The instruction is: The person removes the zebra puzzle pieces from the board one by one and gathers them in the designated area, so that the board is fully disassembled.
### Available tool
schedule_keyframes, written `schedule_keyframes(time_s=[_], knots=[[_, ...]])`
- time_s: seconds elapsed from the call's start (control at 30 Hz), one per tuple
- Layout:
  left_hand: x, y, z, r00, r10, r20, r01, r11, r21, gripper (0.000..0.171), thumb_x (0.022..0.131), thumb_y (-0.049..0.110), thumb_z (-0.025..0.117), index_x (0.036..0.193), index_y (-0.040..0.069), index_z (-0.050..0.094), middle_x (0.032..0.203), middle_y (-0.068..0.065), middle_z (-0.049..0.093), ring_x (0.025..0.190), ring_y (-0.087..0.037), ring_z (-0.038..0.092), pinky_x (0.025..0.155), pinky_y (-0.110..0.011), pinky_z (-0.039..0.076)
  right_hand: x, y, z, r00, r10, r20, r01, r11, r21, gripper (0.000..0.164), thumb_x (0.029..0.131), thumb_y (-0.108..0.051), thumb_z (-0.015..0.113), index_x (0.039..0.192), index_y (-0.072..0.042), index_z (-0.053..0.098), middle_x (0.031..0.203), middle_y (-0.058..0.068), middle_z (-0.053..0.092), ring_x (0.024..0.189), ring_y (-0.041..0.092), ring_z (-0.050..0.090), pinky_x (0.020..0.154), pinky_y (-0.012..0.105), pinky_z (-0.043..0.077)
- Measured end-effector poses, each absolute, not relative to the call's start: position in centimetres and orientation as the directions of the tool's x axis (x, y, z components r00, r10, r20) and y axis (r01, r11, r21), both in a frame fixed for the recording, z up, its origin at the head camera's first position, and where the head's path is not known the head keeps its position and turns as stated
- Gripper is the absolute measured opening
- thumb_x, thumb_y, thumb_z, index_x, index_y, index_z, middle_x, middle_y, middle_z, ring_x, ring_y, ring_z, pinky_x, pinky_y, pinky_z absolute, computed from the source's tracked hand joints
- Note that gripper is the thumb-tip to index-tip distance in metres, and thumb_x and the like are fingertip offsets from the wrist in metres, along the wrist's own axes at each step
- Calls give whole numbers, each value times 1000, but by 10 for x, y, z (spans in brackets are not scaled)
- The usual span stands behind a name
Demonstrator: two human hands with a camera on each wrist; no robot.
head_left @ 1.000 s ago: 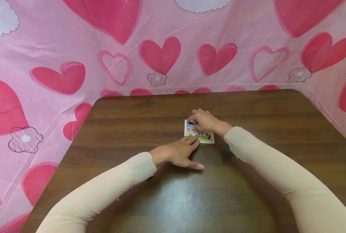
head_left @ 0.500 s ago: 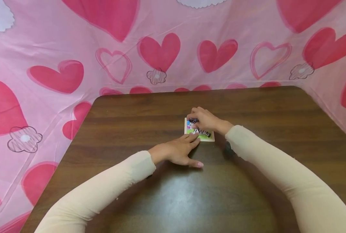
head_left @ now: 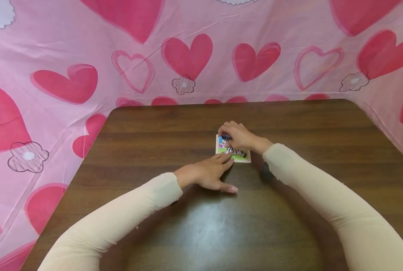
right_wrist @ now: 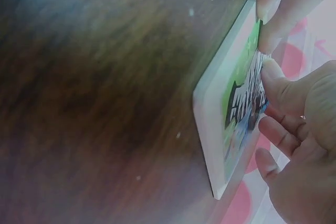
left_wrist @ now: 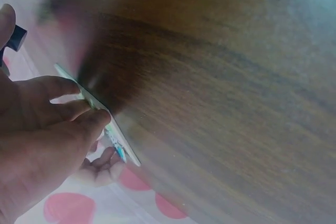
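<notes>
A small square wooden puzzle board (head_left: 243, 160) with a zebra picture (right_wrist: 247, 100) lies flat on the table, its pale rim showing in the right wrist view. My left hand (head_left: 212, 174) is spread out, fingertips resting on the board's near left part and thumb out to the side over the table. From the far side my right hand (head_left: 238, 136) reaches over the board with curled fingers, thumb and fingers pinching at the zebra's head end. That hand covers the board's upper right. In the left wrist view the board's edge (left_wrist: 123, 137) appears side-on beyond the left fingers.
The dark wood-grain table (head_left: 154, 139) extends around the board on all sides. A pink cloth (head_left: 218, 75) with red hearts hangs behind the table's back edge and along both sides. A dark wrist device (head_left: 266, 171) shows under the right sleeve.
Both hands keep nearly the same places on the puzzle board. The head view has tilted slightly, so the board and hands sit a little higher in it.
</notes>
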State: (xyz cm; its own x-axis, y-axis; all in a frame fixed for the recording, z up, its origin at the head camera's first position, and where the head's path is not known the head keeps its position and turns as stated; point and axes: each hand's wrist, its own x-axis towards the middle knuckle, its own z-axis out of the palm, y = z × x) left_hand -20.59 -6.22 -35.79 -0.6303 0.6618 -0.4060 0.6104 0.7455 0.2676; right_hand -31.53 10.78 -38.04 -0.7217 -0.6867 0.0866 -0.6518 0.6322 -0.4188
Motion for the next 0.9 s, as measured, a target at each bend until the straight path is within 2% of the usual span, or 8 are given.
schedule_keyframes(time_s=[0.27, 0.47, 0.63, 0.9], knots=[[-204, -62, -358, -634, 661, -401, 606, 747, 274, 102, 83, 77, 45, 155, 14, 10, 162, 0, -7, 148, -20, -4, 117, -38, 13, -312, 107, -381, -720, -684, 115, -656, 617, -434, 35, 81, 1, 73, 114, -3, 62, 109, 9, 59, 100, 27, 45, 88, 47, 33], [-204, -62, -358, -634, 659, -404, 607, 748, 267, 102, 83, 76, 45, 155, 13, 10, 162, -1, -7, 148, -20, -4, 117, -37, 13, -310, 107, -380, -731, -674, 112, -638, 615, -462, 35, 81, 3, 72, 113, -4, 61, 108, 10, 56, 100, 27, 47, 91, 46, 39], [-203, -61, -358, -637, 657, -403, 605, 750, 267, 102, 83, 76, 45, 155, 13, 10, 162, -1, -7, 148, -20, -4, 117, -37, 13, -310, 107, -379, -726, -679, 108, -634, 600, -489, 36, 83, 3, 72, 116, -4, 60, 107, 12, 55, 98, 27, 51, 88, 44, 44], [-204, -61, -361, -636, 663, -396, 615, 745, 259, 103, 83, 76, 45, 155, 12, 10, 162, -1, -6, 148, -20, -4, 117, -36, 13, -311, 110, -382, -732, -670, 125, -627, 590, -509, 37, 81, 0, 74, 117, -1, 65, 98, 13, 54, 86, 25, 48, 82, 39, 43]])
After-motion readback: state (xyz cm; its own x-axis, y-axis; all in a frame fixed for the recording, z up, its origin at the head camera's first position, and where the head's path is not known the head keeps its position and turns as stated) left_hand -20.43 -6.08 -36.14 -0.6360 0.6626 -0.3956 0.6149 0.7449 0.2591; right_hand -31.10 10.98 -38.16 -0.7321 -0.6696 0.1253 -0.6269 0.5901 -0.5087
